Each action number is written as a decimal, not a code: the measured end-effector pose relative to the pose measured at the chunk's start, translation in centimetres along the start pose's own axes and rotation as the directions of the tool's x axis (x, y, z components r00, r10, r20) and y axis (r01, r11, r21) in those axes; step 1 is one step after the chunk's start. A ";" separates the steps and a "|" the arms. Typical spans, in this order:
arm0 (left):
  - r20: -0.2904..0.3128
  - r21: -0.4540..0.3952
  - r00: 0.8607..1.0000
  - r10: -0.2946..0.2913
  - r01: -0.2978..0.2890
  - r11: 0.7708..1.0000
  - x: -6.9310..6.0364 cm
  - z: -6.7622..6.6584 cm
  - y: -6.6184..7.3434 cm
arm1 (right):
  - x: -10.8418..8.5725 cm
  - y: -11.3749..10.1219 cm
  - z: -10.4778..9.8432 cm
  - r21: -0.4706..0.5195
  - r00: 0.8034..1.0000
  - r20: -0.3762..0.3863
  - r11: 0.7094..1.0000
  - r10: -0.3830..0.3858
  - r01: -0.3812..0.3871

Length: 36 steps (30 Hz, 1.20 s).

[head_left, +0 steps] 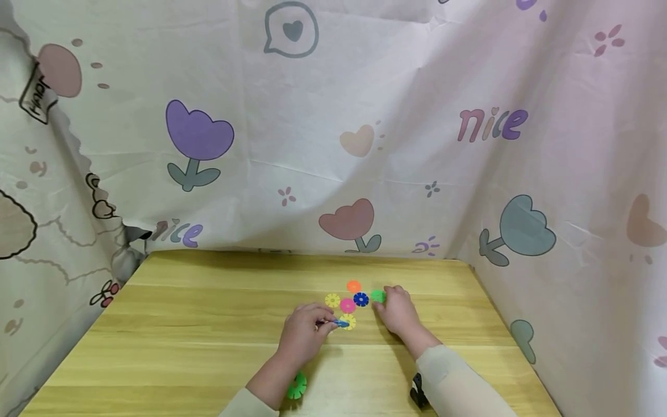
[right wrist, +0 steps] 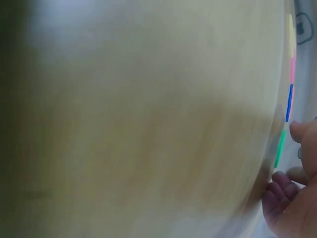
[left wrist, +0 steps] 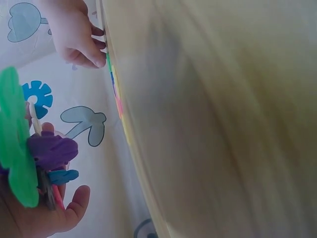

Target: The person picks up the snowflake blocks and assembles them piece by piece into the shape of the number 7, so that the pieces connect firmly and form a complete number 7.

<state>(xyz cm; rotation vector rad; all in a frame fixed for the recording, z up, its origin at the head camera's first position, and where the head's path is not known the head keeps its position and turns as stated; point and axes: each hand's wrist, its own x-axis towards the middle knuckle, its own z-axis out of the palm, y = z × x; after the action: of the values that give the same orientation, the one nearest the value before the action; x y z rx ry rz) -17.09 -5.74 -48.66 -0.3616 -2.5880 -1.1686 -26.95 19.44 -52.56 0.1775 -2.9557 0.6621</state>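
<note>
Near the middle of the table, my left hand (head_left: 304, 333) holds several notched plastic discs. A blue disc (head_left: 341, 323) pokes out past its fingertips. In the left wrist view the bunch includes a green disc (left wrist: 17, 139), a purple disc (left wrist: 52, 150) and another blue disc (left wrist: 38, 98). My right hand (head_left: 400, 310) has its thumb and fingers at the edges of a green disc (head_left: 378, 296) lying flat. Beside it on the table lie a dark blue disc (head_left: 361, 299), a pink disc (head_left: 347, 306), an orange disc (head_left: 354, 286) and two yellow discs (head_left: 332, 300).
The wooden table (head_left: 182, 324) reaches back to a printed cloth (head_left: 292, 145), which also hangs along both sides. A green notched disc (head_left: 297, 386) shows beneath the left forearm. Under the right sleeve is a black object (head_left: 418, 391).
</note>
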 end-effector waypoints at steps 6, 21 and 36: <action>0.006 -0.008 1.000 0.009 -0.009 1.000 -0.1 0.3 -0.1 | 0.4 -0.3 0.3 -0.015 0.999 -0.008 0.999 0.043 -0.043; 0.027 0.008 1.000 0.011 -0.011 1.000 0.0 0.2 0.2 | 0.8 -0.4 0.3 0.016 0.996 -0.004 0.996 0.087 -0.087; 0.050 0.011 0.999 0.009 -0.009 1.000 0.0 0.5 0.2 | -0.5 -0.7 -0.5 0.118 0.999 -0.037 0.993 0.025 -0.020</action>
<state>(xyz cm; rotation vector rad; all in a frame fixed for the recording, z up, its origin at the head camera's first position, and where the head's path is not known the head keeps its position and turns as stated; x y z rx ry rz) -17.06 -5.25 -48.83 -0.4044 -2.6317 -1.1560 -26.31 19.03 -51.89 0.1400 -2.8878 0.8335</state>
